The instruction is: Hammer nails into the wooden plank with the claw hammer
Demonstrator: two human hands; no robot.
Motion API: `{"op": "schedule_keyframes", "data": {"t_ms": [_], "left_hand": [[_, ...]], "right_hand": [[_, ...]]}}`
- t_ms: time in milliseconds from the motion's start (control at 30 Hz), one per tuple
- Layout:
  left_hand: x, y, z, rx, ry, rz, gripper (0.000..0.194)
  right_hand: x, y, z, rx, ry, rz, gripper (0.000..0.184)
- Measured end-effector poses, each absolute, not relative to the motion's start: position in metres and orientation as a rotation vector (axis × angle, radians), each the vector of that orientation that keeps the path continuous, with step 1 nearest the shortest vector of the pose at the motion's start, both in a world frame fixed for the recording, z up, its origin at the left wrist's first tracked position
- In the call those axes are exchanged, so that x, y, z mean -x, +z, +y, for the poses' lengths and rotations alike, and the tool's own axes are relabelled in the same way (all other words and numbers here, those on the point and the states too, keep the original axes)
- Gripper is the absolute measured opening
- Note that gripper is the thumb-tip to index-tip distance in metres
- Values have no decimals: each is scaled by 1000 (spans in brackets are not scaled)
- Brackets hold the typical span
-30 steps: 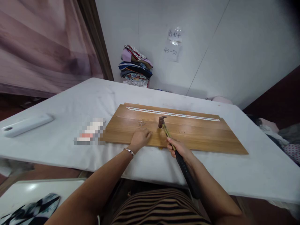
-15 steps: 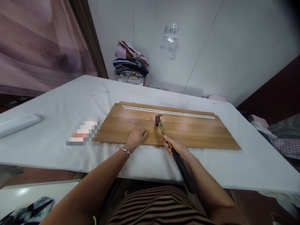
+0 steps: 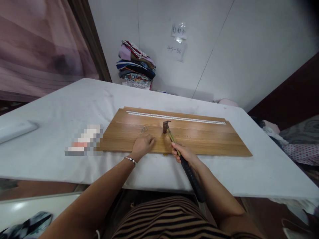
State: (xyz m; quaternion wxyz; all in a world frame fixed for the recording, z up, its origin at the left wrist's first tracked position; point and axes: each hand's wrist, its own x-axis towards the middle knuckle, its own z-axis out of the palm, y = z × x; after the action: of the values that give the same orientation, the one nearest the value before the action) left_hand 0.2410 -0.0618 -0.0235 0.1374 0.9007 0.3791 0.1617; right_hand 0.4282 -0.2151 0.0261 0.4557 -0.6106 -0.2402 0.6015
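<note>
Scene has slid leftward in view since the earliest frame, cutting off more of the white object (image 3: 17,130) at far left; hammer (image 3: 188,171) and both hands keep nearly the same place relative to the wooden board (image 3: 211,142). Right hand (image 3: 183,153) closed round the hammer's handle; rusty head above the board's middle, contact cannot be told. Left hand (image 3: 143,145) loosely curled at the board's near edge, just beside small loose nails (image 3: 144,129); cannot tell whether it pinches anything.

Surface: table (image 3: 97,99) under white, slightly creased covering; board flat on it, two pale marked strips (image 3: 174,117) along the far side; row of small dark marks (image 3: 183,136) right of hammer head; pixelated item (image 3: 86,140) left of board.

Room: pale panelled wall (image 3: 157,20), two paper notes (image 3: 176,49), lower reading "45-50"; stack of folded cloth (image 3: 136,66) behind table; pink curtain (image 3: 45,49) at left; dotted fabric (image 3: 302,153) at right.
</note>
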Motion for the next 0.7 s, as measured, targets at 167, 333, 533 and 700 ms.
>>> {"op": "schedule_keyframes", "data": {"t_ms": [167, 333, 533, 700], "left_hand": [[-241, -24, -62, -2583, 465, 1106, 33], [-241, -26, -61, -2570, 500, 1088, 33], [-241, -29, -60, -2544, 536, 1082, 34], [-241, -27, -60, -2571, 512, 1087, 34]], "right_hand": [[-428, 26, -216, 1492, 1482, -581, 48], [-428, 24, -215, 1499, 1481, -589, 51], [-427, 23, -217, 1499, 1486, -598, 48], [-427, 26, -217, 1493, 1479, -618, 48]]}}
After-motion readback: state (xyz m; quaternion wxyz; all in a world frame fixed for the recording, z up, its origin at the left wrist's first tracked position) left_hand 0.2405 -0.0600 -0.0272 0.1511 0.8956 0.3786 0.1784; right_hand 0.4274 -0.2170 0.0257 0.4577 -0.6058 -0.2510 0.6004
